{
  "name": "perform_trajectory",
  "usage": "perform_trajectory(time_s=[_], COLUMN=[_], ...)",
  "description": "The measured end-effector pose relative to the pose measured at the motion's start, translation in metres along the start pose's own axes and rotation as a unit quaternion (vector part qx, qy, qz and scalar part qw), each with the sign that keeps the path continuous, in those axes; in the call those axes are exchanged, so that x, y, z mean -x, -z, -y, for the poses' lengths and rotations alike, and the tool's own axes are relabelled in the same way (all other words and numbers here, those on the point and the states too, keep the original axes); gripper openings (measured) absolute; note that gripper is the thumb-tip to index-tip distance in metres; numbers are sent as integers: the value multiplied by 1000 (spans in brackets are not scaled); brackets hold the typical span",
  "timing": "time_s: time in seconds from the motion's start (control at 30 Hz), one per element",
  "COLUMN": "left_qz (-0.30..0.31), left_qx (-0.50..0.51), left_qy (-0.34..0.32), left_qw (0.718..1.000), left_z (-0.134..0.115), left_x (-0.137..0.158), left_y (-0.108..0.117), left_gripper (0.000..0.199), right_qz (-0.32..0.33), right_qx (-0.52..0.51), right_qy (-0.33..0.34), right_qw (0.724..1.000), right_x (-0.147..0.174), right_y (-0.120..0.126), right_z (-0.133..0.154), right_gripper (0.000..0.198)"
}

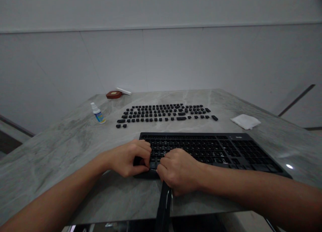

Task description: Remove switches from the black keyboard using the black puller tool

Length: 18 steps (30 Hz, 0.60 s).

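Note:
A black keyboard [201,149] lies in front of me, with many bare key sockets showing and a few large keys in its bottom row. My left hand [134,158] is closed at the keyboard's front left corner, thumb along the front edge and fingers curled over the leftmost keys. Beside it, my right hand [177,170] is a fist over the lower left keys; whatever it pinches is hidden by the fingers. A long black strip [164,205] runs from under the right hand down past the table edge. Whether the hand holds it, I cannot tell.
Loose black keycaps [181,118] lie in rows behind the keyboard on the marbled table [75,151]. A white spray bottle [98,113] stands at the left, a reddish-brown case [114,94] and white strip [124,91] farther back. A white folded cloth [245,121] lies right.

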<state>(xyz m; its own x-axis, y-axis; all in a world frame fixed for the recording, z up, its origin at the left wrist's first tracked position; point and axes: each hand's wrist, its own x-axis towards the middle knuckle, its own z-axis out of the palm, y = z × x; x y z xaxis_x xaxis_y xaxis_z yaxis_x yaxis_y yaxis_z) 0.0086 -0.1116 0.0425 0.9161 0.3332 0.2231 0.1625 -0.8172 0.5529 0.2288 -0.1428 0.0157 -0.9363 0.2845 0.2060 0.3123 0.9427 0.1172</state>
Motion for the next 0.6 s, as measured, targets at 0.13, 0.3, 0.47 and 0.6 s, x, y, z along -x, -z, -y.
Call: perform_trajectory(time_s=[0.13,0.3,0.47,0.6], left_qz=[1,0,2,2], left_qx=[-3,-2,1,-3], left_qy=[-2,3,3,6], left_qw=[1000,1000,1000,1000], left_z=[1,0,1,1], left_x=[0,0,0,1], left_y=[1,0,0,0], left_gripper=[11,11,12,11], right_qz=[-12,-10,-13,-30], right_qx=[4,-9,-52,-125], right_qy=[0,-3,-20,-63], right_qw=[1000,1000,998,990], right_x=[0,-1,-1,-1], right_y=[-1,-1,1,0], right_z=[2,-1,-12,-17], right_gripper=[9,12,16,24])
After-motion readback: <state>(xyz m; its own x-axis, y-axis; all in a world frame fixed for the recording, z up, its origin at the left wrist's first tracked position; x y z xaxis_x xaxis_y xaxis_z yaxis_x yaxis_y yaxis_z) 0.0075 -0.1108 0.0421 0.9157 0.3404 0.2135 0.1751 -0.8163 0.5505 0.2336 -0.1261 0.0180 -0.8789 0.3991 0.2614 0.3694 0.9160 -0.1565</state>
